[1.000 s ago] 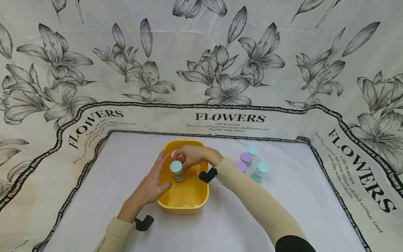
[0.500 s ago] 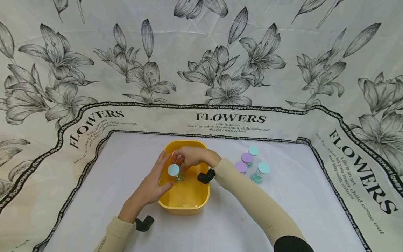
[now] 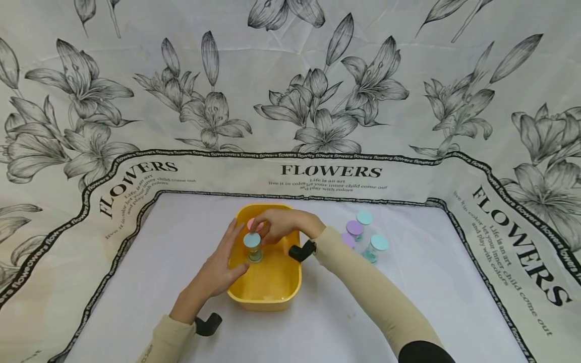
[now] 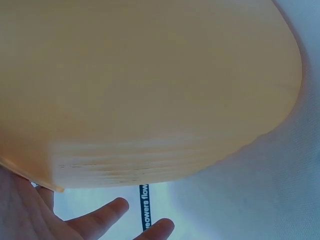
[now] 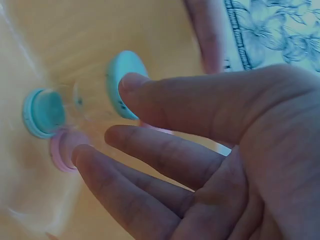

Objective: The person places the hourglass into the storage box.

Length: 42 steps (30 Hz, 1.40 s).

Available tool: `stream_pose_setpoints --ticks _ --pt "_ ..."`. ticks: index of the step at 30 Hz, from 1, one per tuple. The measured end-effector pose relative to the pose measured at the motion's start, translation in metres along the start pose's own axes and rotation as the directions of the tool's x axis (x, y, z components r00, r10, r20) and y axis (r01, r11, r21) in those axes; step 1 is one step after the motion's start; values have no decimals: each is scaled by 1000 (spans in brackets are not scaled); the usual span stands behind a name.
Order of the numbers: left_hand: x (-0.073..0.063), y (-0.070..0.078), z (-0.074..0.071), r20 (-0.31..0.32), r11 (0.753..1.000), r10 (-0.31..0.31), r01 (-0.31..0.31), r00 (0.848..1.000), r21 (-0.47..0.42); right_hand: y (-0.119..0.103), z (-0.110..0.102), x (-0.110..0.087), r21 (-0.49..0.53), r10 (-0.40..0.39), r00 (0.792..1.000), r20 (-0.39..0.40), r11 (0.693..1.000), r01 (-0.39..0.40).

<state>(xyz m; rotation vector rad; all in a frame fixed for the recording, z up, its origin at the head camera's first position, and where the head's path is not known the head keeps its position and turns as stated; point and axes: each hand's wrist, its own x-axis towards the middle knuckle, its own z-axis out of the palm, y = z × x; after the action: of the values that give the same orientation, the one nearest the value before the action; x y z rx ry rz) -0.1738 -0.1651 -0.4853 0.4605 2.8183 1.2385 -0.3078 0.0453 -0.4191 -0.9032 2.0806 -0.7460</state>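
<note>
From the head, 1 blue-topped sand timer (image 3: pixel 253 245) stands inside the yellow tub (image 3: pixel 265 305). By the left wrist, the left hand (image 4: pixel 52 222) is loose, fingers straight. By the right wrist, the right hand (image 5: pixel 255 150) is loose, thumb at the blue lid (image 5: pixel 131 65).

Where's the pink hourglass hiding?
In the head view, the pink hourglass is inside the yellow tub, toward its far left, behind the light-blue-topped hourglass and partly covered by the right hand.

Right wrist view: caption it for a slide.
Right hand at a teal-capped hourglass in a yellow tub.
</note>
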Motion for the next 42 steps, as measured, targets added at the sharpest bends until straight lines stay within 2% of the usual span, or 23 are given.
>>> stream_pose_setpoints --ticks 3,8,11,13,18,23,30,33,37,42 --pt "-1 1 0 3 1000 -12 12 1000 -2 -1 -7 -11 56 16 1000 -5 998 -16" --pt "-1 2 -1 -13 1000 -22 23 1000 20 -4 -24 -33 5 -41 995 -96 999 42" --pt "-1 2 0 -22 999 -18 18 1000 32 -2 -32 -48 -16 -97 979 -179 995 96" --pt "0 2 1 -28 999 -13 14 1000 39 1 -34 -60 -11 -125 961 -248 992 127" --pt "0 2 3 -38 999 6 -4 999 48 14 -32 -94 -21 -151 879 -452 987 158" --pt "-1 -1 3 -48 999 41 -40 998 15 31 -28 -129 44 -86 801 -593 989 138" --pt "0 -1 4 -45 999 39 -40 998 -17 62 -17 -167 65 0 727 -687 996 62" --pt "0 0 4 -41 999 30 -31 999 -14 76 -10 -180 75 30 689 -724 997 35" --pt "0 -1 2 -44 999 24 -24 999 -21 94 0 -194 96 66 624 -779 995 15" --pt "-1 -2 3 -43 999 14 -15 999 -33 116 19 -206 112 86 529 -844 994 17"
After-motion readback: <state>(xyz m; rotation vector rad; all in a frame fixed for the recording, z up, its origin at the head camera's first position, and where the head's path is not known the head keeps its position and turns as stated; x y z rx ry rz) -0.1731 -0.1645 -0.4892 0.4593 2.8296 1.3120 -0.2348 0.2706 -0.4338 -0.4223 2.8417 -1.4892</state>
